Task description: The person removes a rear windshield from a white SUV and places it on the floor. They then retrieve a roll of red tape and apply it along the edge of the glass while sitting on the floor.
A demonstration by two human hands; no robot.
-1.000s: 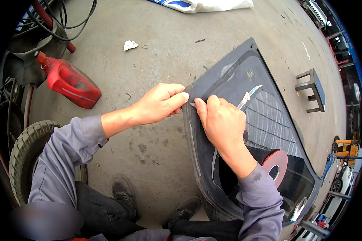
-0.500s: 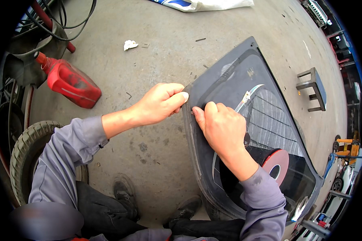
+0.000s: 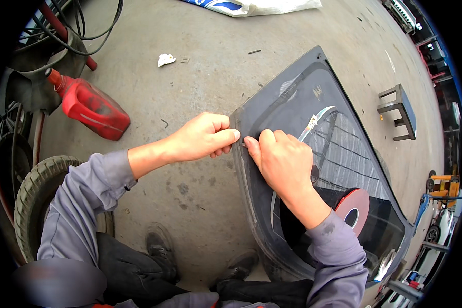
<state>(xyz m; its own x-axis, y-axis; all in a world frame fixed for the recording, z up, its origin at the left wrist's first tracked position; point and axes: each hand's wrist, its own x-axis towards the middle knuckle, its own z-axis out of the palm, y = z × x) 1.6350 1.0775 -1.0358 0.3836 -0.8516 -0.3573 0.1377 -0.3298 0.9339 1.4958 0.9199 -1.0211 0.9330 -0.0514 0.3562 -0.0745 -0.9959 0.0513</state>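
Observation:
A dark car window panel with a black border and reflective glass slants away on the right. My left hand is closed at its left edge, thumb on top and fingers curled below the rim. Just inside that edge, my right hand is closed, its thumb close to the left thumb. Something tiny shows at the right thumb tip; I cannot make out what it is. A roll of red-edged double-sided tape lies on the glass beside my right wrist. Beyond the right knuckles lies a narrow pale strip.
A red plastic jug stands at the left, above a knobby tire. Black cables hang at upper left. A small stool is at the right. A white and blue sack and a crumpled white scrap lie on the floor.
My left hand has slid a little nearer to me along the panel's edge, and its thumb sits closer to the right thumb. The right hand has barely moved.

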